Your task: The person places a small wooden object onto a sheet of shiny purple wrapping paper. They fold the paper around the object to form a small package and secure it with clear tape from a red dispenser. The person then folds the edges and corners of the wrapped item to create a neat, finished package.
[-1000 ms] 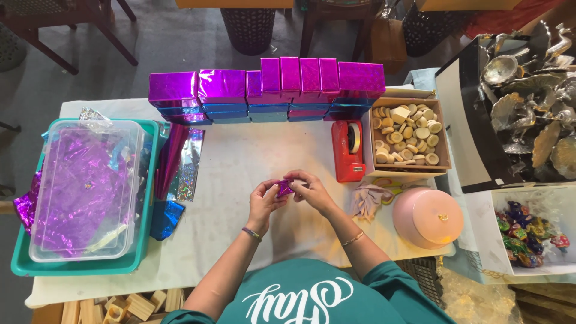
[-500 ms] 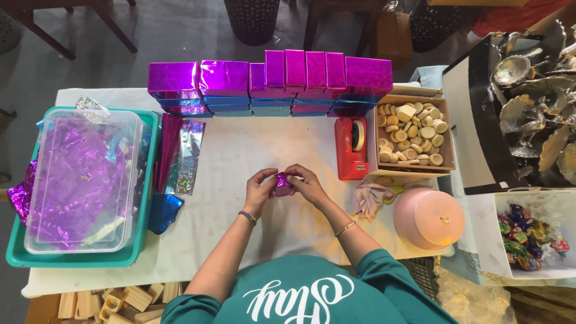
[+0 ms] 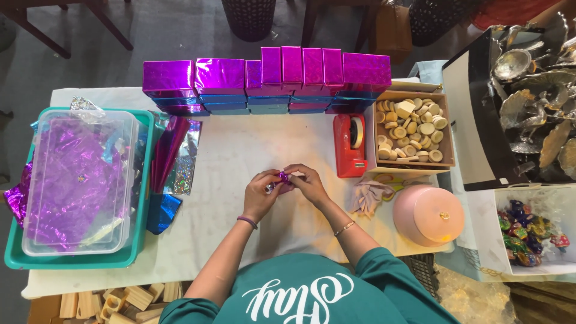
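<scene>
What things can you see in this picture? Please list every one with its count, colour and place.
small foil-wrapped piece: one, purple, between both hands
foil-wrapped boxes: a stacked row, purple over blue, far table edge
tape dispenser: one, red, right of centre
cardboard box of wooden discs: one, tan, right of the dispenser
round lidded container: one, pink, near right
clear plastic tub: one, holding purple foil, inside teal tray, left
foil sheets: several, purple and blue, beside the tray
wrapped sweets: many, mixed colours, white bin far right
silver metalware: many, upper right
left hand: pinching the piece
right hand: pinching the piece
</scene>
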